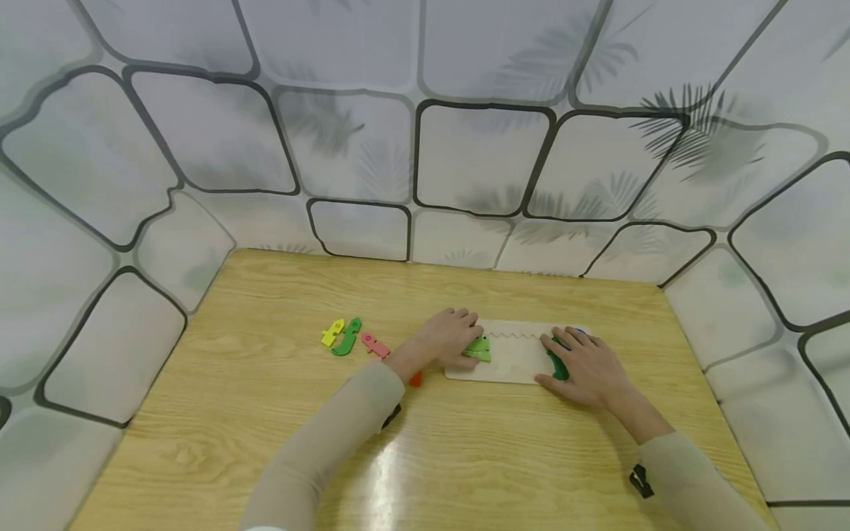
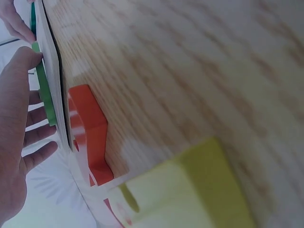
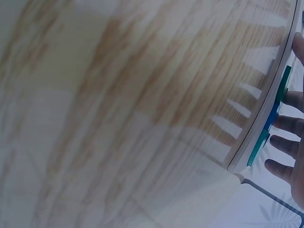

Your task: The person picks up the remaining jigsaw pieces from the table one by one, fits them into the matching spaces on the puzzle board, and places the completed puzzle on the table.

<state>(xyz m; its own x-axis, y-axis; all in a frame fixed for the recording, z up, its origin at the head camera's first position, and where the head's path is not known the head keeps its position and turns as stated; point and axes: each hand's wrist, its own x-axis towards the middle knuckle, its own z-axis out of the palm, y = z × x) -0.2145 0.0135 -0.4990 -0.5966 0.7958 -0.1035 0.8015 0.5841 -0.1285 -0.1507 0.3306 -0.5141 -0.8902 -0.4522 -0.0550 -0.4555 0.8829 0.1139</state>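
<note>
Pale wood makes up the flat board (image 1: 508, 363), which lies on the grained table (image 1: 498, 457) with a wavy line (image 1: 514, 335) running along its upper part. At the board's left end rests a light-green piece (image 1: 481, 350) marked with a dark eye, and the person's left hand (image 1: 448, 339) reaches over it, fingers apart, the thumb touching its edge in the left wrist view. At the right end lies a dark-green piece (image 1: 558, 366), partly covered by the right hand (image 1: 587, 369), whose fingers are spread and touch it; a blue part (image 3: 272, 115) shows between green ones in the right wrist view. To the left of the board, on the table, lie a yellow piece (image 1: 332, 333), a curved green piece (image 1: 349, 336) and a pink piece (image 1: 375, 345), side by side, while an orange-red piece (image 1: 415, 380) sits just beside the left wrist. A yellow block (image 2: 166, 190) shows large near the orange-red one in the left wrist view. Light sleeves (image 1: 355, 409) cover both forearms, and white walls (image 1: 474, 158) with dark outlines and leaf shapes rise around the table
</note>
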